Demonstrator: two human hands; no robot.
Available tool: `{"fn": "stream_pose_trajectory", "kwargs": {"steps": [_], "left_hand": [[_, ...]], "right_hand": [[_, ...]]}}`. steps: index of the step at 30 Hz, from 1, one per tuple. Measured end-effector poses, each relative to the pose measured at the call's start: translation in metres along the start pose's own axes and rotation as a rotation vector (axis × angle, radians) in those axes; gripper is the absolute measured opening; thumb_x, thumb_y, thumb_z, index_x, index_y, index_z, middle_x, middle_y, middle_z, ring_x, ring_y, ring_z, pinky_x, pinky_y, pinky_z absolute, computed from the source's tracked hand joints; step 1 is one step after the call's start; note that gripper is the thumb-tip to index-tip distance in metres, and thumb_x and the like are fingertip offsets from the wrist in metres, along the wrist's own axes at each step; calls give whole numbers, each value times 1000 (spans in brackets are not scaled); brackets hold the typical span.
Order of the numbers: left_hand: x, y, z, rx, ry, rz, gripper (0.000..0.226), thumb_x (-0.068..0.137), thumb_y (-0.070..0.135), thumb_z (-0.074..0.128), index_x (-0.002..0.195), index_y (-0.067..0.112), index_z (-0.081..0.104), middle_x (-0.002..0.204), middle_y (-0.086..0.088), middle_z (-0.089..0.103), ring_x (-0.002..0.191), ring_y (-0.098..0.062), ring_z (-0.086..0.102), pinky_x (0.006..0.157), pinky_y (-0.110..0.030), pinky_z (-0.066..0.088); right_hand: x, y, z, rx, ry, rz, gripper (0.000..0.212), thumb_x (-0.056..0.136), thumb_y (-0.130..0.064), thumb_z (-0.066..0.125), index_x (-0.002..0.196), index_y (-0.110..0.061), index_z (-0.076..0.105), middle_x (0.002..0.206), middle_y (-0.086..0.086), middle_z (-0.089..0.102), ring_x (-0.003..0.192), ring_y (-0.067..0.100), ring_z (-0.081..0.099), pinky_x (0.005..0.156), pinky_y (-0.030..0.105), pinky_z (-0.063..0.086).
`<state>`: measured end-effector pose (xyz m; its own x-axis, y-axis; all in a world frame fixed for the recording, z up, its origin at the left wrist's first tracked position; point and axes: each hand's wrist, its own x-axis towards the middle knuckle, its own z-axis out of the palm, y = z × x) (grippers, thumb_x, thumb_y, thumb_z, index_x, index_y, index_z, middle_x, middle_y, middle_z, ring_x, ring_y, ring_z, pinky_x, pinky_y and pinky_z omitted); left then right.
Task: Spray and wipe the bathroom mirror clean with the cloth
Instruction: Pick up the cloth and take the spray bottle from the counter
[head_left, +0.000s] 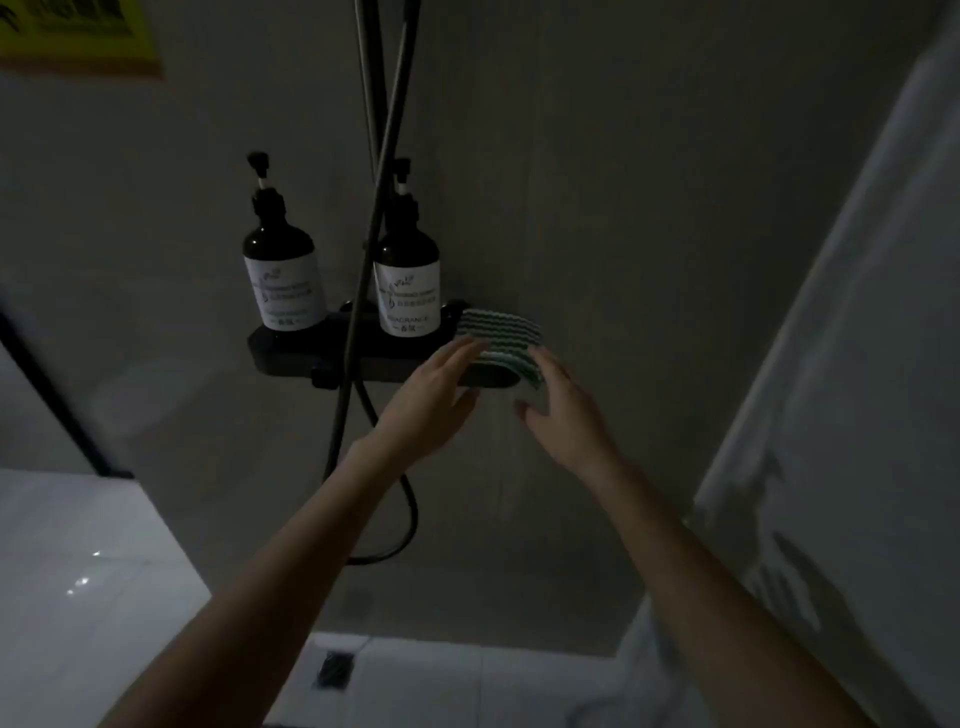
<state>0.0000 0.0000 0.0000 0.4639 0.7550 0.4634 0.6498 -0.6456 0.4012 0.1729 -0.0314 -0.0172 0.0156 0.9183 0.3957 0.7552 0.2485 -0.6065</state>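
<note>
cloth (501, 343) striped green, draped on black shower shelf (291, 348) beside two pump bottles (408, 280); left hand (434, 400) and right hand (563, 410) spread, seemingly just touching, nothing gripped yet; fetching step, next pinch and lift.

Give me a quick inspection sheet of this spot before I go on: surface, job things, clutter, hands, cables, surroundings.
Surface: dark shower shelf fixed to the grey wall, holding bottles and a cloth.
Job's things: green-and-white striped cloth draped over the shelf's right end; no spray bottle or mirror seen.
Clutter: two dark pump bottles, left bottle and right bottle, upright on the shelf.
Hands: left hand open, fingertips at the cloth's left edge; right hand open, at its right edge; contact unclear, neither grips it.
Cables: shower hose hangs in front of the shelf and loops below it.
Surroundings: dim light; yellow sign upper left; floor drain below; pale panel on the right.
</note>
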Motion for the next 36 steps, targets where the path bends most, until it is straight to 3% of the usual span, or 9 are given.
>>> {"fn": "stream_pose_trajectory", "kwargs": {"steps": [3,8,12,16,19,24,29,32,36], "left_hand": [[28,-10,7,104,-42,40,60,93,18,57,147,16,29,153,-8,26,138,-25,31,111,-35,31],[60,-35,22,260,-212,66,71,92,35,57,149,14,21,157,-11,16,144,-28,14,117,-40,17],[63,-46,31,354,-270,37,68,96,39,47,151,19,12,159,-3,10,146,-21,5,118,-34,7],[58,-49,34,300,-119,88,53,97,22,48,147,18,29,153,-4,30,143,-21,24,115,-34,24],[47,-49,37,275,50,170,49,86,7,64,133,11,53,134,-9,55,126,-28,51,100,-40,44],[21,-46,33,237,193,251,36,89,15,48,120,10,64,119,-7,66,112,-23,61,98,-36,46],[-22,-52,6,254,272,303,29,93,13,48,115,7,67,115,-7,68,108,-20,63,95,-32,47],[-55,-59,-17,318,350,255,26,91,10,53,112,6,68,112,-9,69,103,-20,64,92,-32,48],[-105,-67,-52,391,351,61,27,89,19,54,109,8,68,103,-7,71,87,-21,69,75,-32,56]], "right_hand": [[26,10,3,-47,1,-11,70,90,-20,65,148,-7,28,155,10,26,141,24,27,115,39,25],[57,23,12,-180,-190,7,76,95,-34,56,152,-8,12,160,8,7,147,21,6,118,43,7],[61,32,18,-204,-232,-45,70,98,-23,50,153,-15,9,161,3,2,147,18,1,119,41,1],[61,37,22,-201,-83,-104,59,96,3,40,150,-13,24,158,7,18,146,20,16,117,31,5],[56,38,26,-162,4,-149,56,91,14,35,143,-7,39,151,13,34,141,26,29,114,23,10],[32,31,30,-105,39,-179,56,91,15,36,141,-9,44,149,11,38,141,25,29,116,27,13],[6,2,39,-35,69,-352,54,79,11,41,129,-2,57,132,17,57,124,31,52,111,42,29],[-2,-23,56,67,19,-409,52,78,6,44,126,-5,60,127,13,61,117,28,58,101,33,44],[-3,-60,89,196,-95,-509,41,81,-4,53,121,-9,62,116,9,66,100,22,62,84,24,47]]}}
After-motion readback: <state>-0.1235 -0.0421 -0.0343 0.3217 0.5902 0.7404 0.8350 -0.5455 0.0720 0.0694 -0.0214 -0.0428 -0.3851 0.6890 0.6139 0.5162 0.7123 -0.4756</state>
